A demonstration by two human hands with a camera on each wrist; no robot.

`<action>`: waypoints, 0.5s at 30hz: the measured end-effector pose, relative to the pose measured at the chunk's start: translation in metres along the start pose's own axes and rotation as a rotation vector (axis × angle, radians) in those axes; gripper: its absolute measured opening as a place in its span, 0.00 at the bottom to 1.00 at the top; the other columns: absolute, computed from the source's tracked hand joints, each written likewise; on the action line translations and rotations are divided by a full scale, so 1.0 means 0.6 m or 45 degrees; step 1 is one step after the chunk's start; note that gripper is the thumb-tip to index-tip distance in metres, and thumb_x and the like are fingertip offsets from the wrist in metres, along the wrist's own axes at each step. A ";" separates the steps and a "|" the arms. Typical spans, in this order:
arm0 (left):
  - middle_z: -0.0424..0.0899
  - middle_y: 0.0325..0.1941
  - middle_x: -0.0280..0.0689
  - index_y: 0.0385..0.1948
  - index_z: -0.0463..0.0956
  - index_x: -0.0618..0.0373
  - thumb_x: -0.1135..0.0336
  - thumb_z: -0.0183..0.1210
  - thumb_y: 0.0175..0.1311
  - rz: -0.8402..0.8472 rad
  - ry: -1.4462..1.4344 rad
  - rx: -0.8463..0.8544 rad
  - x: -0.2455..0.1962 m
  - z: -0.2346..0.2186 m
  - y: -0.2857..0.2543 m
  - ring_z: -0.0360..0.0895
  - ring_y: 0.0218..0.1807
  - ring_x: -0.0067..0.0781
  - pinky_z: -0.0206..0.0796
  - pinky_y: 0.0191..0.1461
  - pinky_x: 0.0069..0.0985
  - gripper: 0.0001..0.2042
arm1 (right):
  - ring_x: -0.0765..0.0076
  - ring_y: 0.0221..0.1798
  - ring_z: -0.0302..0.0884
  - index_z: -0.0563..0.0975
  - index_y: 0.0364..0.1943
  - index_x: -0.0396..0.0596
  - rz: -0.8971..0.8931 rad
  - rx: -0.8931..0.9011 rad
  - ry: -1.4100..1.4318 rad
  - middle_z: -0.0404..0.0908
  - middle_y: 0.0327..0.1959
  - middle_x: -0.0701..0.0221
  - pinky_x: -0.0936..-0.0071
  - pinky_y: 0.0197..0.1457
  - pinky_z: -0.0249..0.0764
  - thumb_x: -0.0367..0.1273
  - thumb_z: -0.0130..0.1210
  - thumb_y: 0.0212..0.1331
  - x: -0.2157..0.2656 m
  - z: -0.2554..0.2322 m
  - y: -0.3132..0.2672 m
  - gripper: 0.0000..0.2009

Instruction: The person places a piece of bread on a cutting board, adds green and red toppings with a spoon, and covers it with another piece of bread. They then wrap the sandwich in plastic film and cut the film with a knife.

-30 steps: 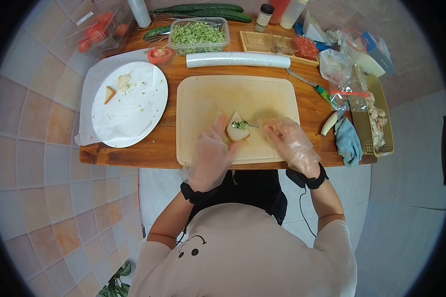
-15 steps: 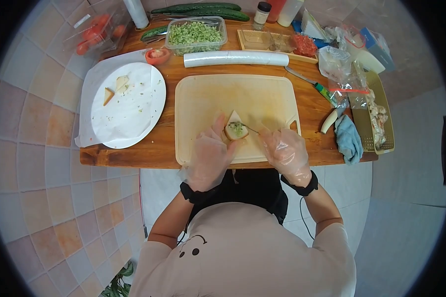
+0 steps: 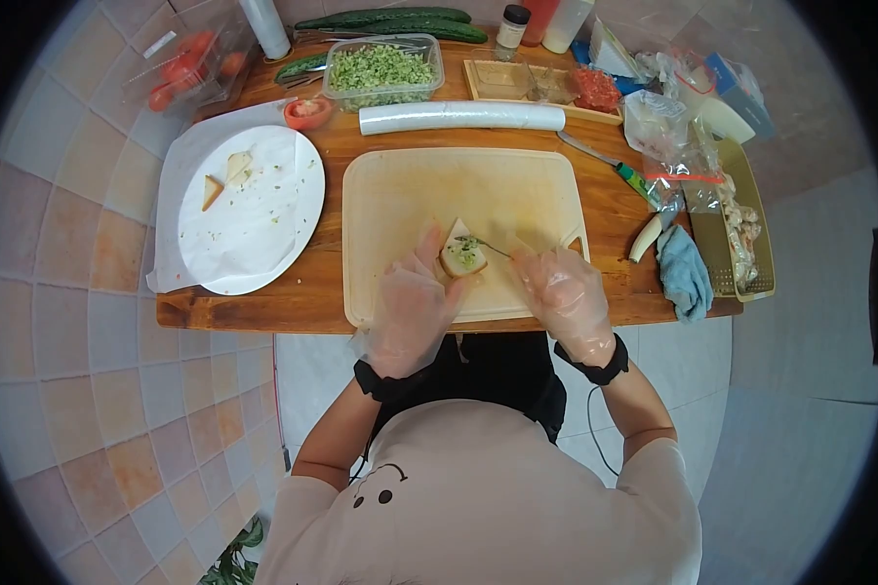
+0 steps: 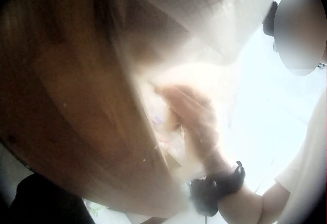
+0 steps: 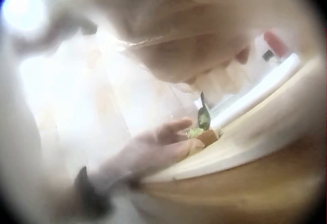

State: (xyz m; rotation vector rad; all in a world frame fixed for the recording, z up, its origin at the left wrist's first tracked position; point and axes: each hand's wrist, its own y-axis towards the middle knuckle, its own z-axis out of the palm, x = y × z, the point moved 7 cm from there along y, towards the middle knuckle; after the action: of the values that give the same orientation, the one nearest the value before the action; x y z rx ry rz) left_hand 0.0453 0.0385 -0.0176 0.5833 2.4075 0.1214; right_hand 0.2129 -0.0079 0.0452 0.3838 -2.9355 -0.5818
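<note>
On the cream cutting board [image 3: 390, 185] lies a triangular piece of bread [image 3: 452, 266], topped with chopped green filling [image 3: 467, 255]. My left hand [image 3: 410, 307], in a clear plastic glove, steadies the bread between thumb and fingers. The gloved right hand [image 3: 566, 292] grips a small metal spoon [image 3: 498, 252], its tip at the filling. In the right wrist view the spoon's bowl [image 5: 203, 118] stands tilted over the bread [image 5: 208, 137], with the left hand [image 5: 148, 152] beside it. The left wrist view is hazy and shows the right hand [image 4: 191, 114] across the board.
To the left, a white plate [image 3: 293, 229] holds small bread pieces and crumbs. Behind the board are a plastic wrap roll [image 3: 458, 118], a tub of chopped greens [image 3: 380, 73] and a halved tomato [image 3: 308, 113]. A green-handled knife [image 3: 634, 180], blue cloth [image 3: 685, 273] and basket [image 3: 751, 195] line the right.
The green filling has spread from a small heap over more of the bread. My right hand with the spoon has come slightly nearer the body; the left hand has stayed at the bread.
</note>
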 end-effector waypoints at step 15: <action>0.81 0.53 0.50 0.67 0.70 0.53 0.64 0.67 0.60 0.023 0.005 0.030 -0.012 -0.011 0.003 0.78 0.51 0.53 0.69 0.58 0.43 0.30 | 0.57 0.31 0.78 0.83 0.44 0.53 0.064 -0.008 0.157 0.75 0.23 0.68 0.61 0.33 0.75 0.29 0.64 0.57 -0.005 0.005 0.000 0.10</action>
State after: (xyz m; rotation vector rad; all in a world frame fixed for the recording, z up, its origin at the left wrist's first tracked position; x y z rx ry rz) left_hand 0.0469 0.0373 -0.0078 0.6158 2.4104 0.1022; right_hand 0.2149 -0.0060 0.0424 0.3320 -2.8158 -0.5407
